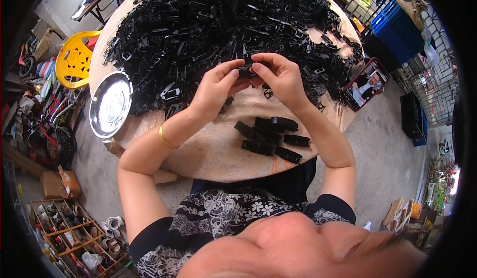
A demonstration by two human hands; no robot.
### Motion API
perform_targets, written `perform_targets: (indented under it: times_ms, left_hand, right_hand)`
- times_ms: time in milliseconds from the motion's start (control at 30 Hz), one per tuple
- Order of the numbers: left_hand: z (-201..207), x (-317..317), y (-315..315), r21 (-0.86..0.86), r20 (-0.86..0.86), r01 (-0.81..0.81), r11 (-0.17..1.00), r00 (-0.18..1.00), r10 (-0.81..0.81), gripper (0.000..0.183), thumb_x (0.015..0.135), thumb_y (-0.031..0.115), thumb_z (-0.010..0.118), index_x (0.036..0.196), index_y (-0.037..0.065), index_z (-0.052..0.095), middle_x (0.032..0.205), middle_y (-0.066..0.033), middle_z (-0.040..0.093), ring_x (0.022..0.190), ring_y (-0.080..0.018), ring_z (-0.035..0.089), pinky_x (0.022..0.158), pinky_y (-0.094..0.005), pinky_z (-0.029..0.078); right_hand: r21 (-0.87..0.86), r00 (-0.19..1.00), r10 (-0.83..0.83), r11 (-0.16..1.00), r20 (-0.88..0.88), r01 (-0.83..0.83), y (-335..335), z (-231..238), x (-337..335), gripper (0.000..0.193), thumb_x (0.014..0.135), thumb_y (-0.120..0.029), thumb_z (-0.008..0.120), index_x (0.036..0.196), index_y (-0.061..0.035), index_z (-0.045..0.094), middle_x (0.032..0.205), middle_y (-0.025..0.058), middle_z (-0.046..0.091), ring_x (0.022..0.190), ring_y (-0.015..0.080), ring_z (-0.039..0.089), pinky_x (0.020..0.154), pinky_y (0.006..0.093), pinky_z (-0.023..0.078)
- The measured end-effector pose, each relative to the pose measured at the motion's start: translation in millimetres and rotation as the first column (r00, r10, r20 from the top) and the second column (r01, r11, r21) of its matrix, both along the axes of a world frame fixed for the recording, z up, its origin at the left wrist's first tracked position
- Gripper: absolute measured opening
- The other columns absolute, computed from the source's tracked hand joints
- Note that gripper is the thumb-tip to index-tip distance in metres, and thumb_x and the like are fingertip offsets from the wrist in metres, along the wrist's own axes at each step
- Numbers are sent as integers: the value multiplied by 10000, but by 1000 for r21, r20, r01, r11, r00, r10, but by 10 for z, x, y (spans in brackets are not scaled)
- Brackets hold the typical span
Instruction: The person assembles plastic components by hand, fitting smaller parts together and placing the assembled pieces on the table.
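Note:
Between the fingertips of my left hand (218,86) and my right hand (282,79) is a small black plastic part (247,72). Both hands pinch it from either side, and the fingers cover most of it, so its exact kind is hidden. Just beyond them spreads a big heap of loose black plastic pieces (198,24), some with shiny metal bits. Nearer to me, below my right hand, lies a small group of black blocky assembled pieces (263,138) on the round table (208,163).
A shiny round metal tray (111,104) sits at the table's left edge. A phone (366,85) showing a person on its screen leans at the right edge. Around the table stand a yellow plastic chair (74,59), blue crates (396,32) and a wooden shoe rack (74,235).

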State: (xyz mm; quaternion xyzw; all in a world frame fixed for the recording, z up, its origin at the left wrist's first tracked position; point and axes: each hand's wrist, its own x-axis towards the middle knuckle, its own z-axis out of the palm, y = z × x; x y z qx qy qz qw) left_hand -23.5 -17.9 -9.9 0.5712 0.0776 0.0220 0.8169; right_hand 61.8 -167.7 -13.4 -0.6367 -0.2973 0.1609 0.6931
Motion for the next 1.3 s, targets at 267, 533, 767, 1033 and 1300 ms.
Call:
perform_targets:
  times_ms: [267,533,767,1033,1300]
  left_hand:
    - [-49,-18,-25,36,24,-49,998,999,48,343,960,102,398,1266,-53,417,1094,-137,577,978,-182,605,883,-268,494]
    - [-33,-34,-38,114,16,-76,991,997,74,333,950,79,412,1260,-41,434,1098,-118,572,948,-165,611,876,-250,498]
    - [-43,-47,-60,242,89,-106,965,992,87,343,936,55,436,1267,-34,436,1066,-99,576,918,-147,612,863,-246,501]
    - [-74,-34,32,321,146,-37,946,989,-11,378,881,85,571,1231,-28,488,923,-64,628,864,-120,618,754,-237,523]
    - [103,12,122,154,184,38,987,981,-66,454,887,76,548,1316,28,405,917,-50,609,697,-101,608,649,-226,527]
  right_hand:
    - [1,835,-203,972,511,236,52,-47,-14,94,757,-27,681,837,4,643,849,60,590,627,94,572,524,219,468]
    - [54,635,-205,967,745,249,30,-13,-29,105,735,-10,682,814,-4,612,849,93,590,626,159,586,518,244,479]
    - [105,570,-224,967,790,234,41,-28,-42,108,741,-7,677,797,-6,585,840,99,584,629,188,604,513,260,494]
    - [41,601,-196,964,775,261,21,11,-72,162,741,-99,711,809,-23,585,845,85,583,590,164,586,497,249,480]
    - [-147,983,181,974,32,-175,-145,104,175,277,781,-230,722,909,-4,625,718,-14,615,576,20,507,503,164,402]
